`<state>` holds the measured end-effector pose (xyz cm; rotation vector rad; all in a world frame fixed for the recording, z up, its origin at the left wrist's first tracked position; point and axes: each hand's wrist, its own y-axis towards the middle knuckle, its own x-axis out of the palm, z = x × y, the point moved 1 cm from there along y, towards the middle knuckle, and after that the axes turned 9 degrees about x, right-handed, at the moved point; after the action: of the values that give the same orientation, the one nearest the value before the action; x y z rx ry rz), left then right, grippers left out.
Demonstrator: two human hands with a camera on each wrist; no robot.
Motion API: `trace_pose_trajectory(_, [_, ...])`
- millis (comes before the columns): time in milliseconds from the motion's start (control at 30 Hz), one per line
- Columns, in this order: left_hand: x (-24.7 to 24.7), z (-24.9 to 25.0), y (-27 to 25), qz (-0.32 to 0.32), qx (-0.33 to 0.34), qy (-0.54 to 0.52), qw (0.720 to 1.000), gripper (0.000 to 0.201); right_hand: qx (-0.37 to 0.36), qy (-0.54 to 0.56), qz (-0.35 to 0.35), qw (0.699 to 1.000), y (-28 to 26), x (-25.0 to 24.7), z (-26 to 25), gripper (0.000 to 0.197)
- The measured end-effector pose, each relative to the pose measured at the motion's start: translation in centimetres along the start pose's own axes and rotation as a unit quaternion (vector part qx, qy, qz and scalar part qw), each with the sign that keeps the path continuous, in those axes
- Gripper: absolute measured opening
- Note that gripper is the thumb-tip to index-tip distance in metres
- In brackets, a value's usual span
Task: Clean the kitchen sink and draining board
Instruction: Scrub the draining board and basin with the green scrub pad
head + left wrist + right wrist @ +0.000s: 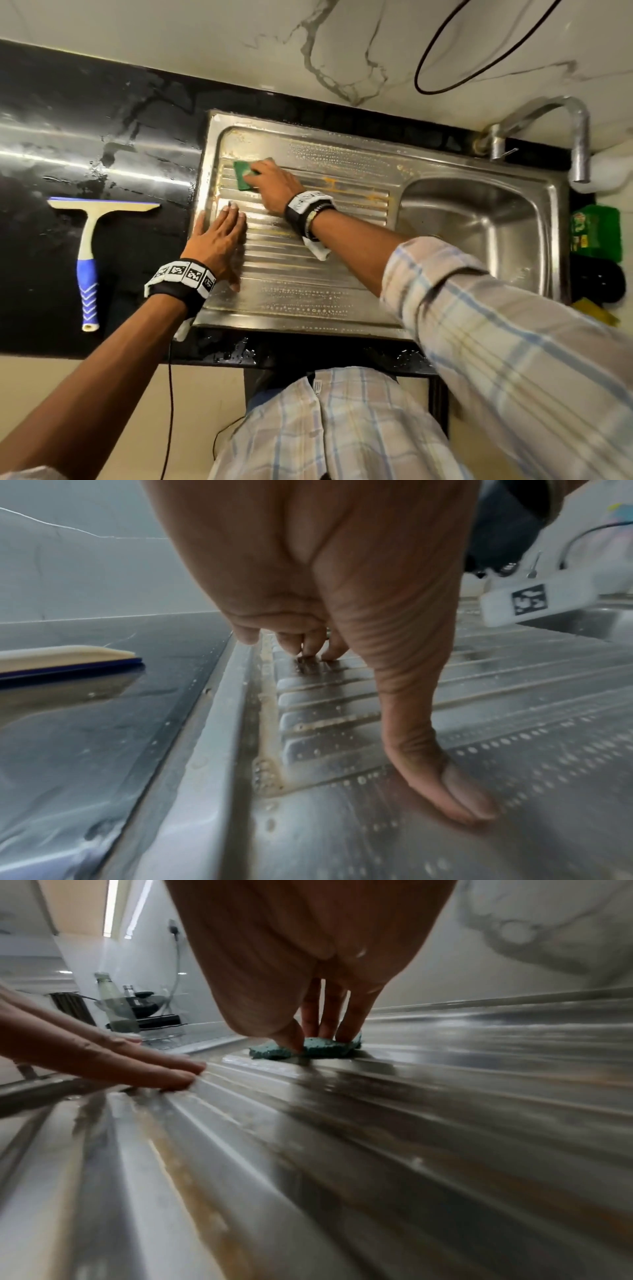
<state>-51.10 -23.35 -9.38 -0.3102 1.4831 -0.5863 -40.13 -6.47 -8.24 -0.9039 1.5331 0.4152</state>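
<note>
The steel draining board (308,284) is wet, ridged and streaked with orange-brown grime (330,181). Its basin (479,226) lies to the right. My right hand (260,174) reaches to the board's far left corner. Its straight fingers and thumb press a green scouring pad (244,178) flat on the ridges. In the right wrist view the fingertips (346,1034) sit on top of the pad (329,1049). My left hand (226,219) lies flat on the board's left side, fingers spread and holding nothing. In the left wrist view the hand (377,696) touches the ridged board (514,723) with fingertips and thumb.
A squeegee (89,240) with a blue handle lies on the wet black counter left of the sink; its blade (68,656) shows in the left wrist view. The tap (579,137) arches over the basin's far right. A green packet (596,229) and dark items sit right of the basin.
</note>
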Motion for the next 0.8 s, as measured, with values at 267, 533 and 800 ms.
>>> trace_pose_trajectory(267, [-0.3, -0.6, 0.7, -0.014, 0.023, 0.032, 0.999, 0.158, 0.207, -0.009, -0.006, 0.978, -12.6, -0.5, 18.4, 0.033])
trace_pose_trajectory(533, [-0.7, -0.5, 0.4, -0.025, 0.036, 0.019, 0.999, 0.162, 0.222, 0.04, 0.08, 0.971, -11.7, -3.2, 17.2, 0.016])
trace_pose_trajectory(800, [0.5, 1.2, -0.3, 0.016, -0.039, -0.067, 0.997, 0.145, 0.022, 0.117, -0.021, 0.993, -0.5, 0.2, -4.9, 0.018])
